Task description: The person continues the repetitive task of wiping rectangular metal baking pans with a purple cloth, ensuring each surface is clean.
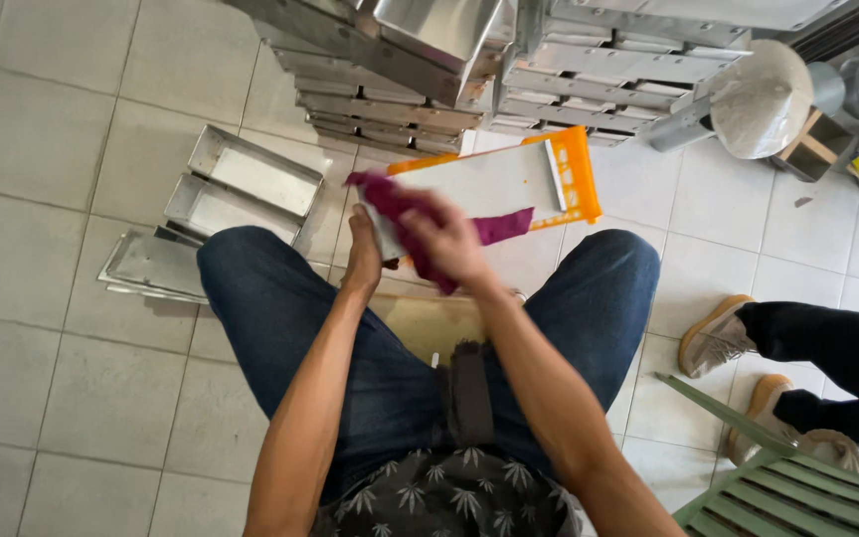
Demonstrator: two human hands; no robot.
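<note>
Fingers of the right hand (pixel 446 242) are curled around a magenta cloth (pixel 402 204), pressing it down onto a small metal piece; the motion blur hides the exact finger placement. Left hand (pixel 363 249) grips that metal piece (pixel 387 239) from below, fingers wrapped tight, right between the knees in blue jeans (pixel 280 298). Just beyond the hands, a tail of the cloth drapes over an orange-edged white tray (pixel 509 179) lying on the tiled floor (pixel 52 149). Off to the left, shallow metal pans (pixel 241 184) sit nested on the tiles. Farther back, tall stacks of metal pans (pixel 589 85) line up. Another person's shoes (pixel 716 336) show at the right, near a green chair (pixel 777 487).
</note>
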